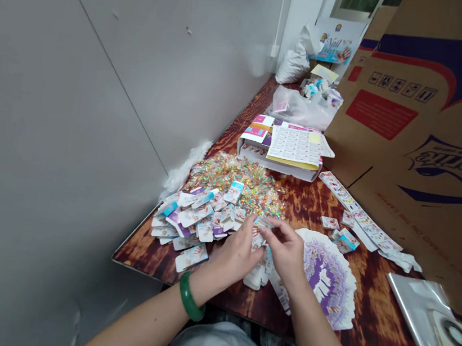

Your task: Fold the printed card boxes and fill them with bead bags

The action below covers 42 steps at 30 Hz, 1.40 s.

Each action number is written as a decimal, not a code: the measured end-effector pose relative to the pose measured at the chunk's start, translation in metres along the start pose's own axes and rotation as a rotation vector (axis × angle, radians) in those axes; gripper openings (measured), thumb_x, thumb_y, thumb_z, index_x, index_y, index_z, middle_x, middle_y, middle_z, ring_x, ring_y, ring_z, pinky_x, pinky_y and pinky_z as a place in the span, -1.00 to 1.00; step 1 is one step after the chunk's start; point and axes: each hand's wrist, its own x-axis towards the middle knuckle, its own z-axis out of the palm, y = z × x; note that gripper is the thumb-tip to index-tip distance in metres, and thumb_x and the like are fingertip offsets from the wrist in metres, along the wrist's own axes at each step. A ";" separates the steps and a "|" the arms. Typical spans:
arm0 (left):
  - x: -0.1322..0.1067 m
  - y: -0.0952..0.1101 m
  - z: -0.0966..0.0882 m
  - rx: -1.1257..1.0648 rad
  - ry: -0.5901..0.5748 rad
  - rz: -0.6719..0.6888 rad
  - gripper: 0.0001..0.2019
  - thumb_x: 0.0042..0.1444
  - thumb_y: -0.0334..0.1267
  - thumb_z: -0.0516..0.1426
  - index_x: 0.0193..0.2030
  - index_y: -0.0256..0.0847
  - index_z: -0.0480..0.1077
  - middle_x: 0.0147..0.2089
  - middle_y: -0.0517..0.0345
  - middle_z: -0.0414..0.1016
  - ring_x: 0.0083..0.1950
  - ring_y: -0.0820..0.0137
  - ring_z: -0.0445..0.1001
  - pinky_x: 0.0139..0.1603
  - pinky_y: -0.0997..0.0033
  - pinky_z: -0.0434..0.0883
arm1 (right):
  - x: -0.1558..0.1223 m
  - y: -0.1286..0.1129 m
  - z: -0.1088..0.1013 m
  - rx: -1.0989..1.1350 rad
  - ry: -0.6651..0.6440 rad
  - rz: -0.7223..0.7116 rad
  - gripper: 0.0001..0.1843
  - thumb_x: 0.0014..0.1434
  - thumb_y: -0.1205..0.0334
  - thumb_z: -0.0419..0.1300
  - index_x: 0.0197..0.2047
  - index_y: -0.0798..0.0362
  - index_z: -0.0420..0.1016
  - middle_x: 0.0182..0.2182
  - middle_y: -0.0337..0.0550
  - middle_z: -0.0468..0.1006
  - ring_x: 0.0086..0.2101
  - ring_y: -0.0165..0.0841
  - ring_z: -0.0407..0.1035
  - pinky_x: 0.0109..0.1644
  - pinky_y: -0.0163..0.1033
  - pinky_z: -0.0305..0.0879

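Observation:
In front of me both hands meet over a small printed paper box [256, 234], which they partly hide. My left hand [239, 253], with a green bangle at the wrist, has its fingers closed on the box from the left. The fingers of my right hand [286, 249] pinch it from the right, near its top. Beneath them lie several flat white cartons [255, 277]. To the left is a heap of small white, blue and purple boxes [197, 217]. Behind it spread many clear packets with colourful bits [240, 169]. Right of my hands, purple-and-white printed sheets [348, 279] are fanned out.
A grey wall [97, 93] borders the left side. A large cardboard box [384, 176] stands on the right. Printed sheets [298, 145] lie on a white carton further back. Several little boxes [347, 242], a plastic-wrapped item [415, 293] and a white fan-like device [454, 338] sit to the right.

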 end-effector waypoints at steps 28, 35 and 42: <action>0.000 0.004 -0.008 0.100 0.089 0.179 -0.54 -0.02 -0.40 0.03 0.06 -0.20 0.02 -0.13 0.03 0.29 -0.07 0.23 0.33 -0.07 0.20 0.31 | -0.003 -0.023 -0.002 -0.131 0.007 -0.147 -0.83 0.13 0.16 0.15 -0.35 0.03 0.52 -0.43 -0.18 0.53 -0.39 -0.33 0.39 -0.27 -0.22 0.32; 0.001 0.001 -0.023 0.029 0.077 0.085 -0.53 -0.04 -0.38 0.05 0.05 -0.20 0.03 -0.13 0.04 0.31 -0.12 0.26 0.36 -0.09 0.23 0.31 | -0.011 -0.008 -0.005 -0.432 -0.245 -0.414 -0.56 0.14 0.20 0.13 0.12 -0.09 0.34 -0.09 -0.07 0.47 -0.15 -0.23 0.35 -0.07 -0.09 0.27; 0.010 -0.030 -0.084 0.699 0.204 -0.202 -0.59 0.00 -0.24 0.08 0.01 -0.31 0.19 -0.04 -0.15 0.30 0.04 0.01 0.23 0.01 -0.02 0.21 | 0.016 0.030 -0.044 -0.787 -0.193 0.057 -0.56 0.05 0.02 0.17 -0.04 0.08 0.46 -0.23 0.01 0.52 -0.29 -0.22 0.40 -0.21 -0.15 0.28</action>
